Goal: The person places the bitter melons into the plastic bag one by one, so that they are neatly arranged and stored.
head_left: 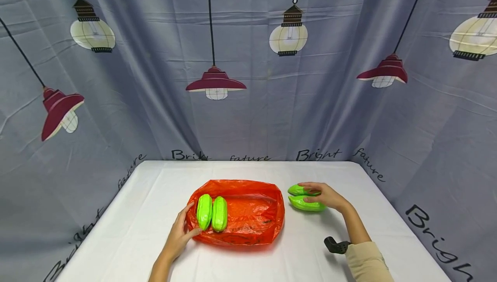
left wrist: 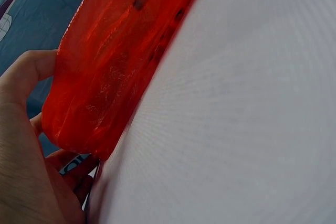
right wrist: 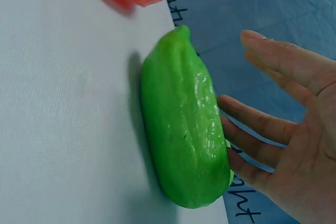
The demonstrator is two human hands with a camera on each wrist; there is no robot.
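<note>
A red plastic bag point(head_left: 248, 213) lies spread open on the table, its rim turned up all round. Two long, ridged green papaya-like fruits point(head_left: 204, 212) sit side by side at its left end. My left hand point(head_left: 178, 235) holds the bag's left side, thumb near the front corner; in the left wrist view the fingers curl at the red plastic point(left wrist: 105, 77). To the right of the bag lie two more such fruits, the nearer one point(head_left: 306, 203) in front of the other point(head_left: 296, 189). Above them is my right hand point(head_left: 324, 195), fingers spread apart around the far fruit, thumb over the nearer one.
White cloth point(head_left: 233, 269) covers the table. Grey-blue curtains point(head_left: 248, 122) printed with lamps and lettering hang behind and at both sides. A black strap-like piece point(head_left: 337, 245) sits at the right wrist, by the beige sleeve point(head_left: 366, 262).
</note>
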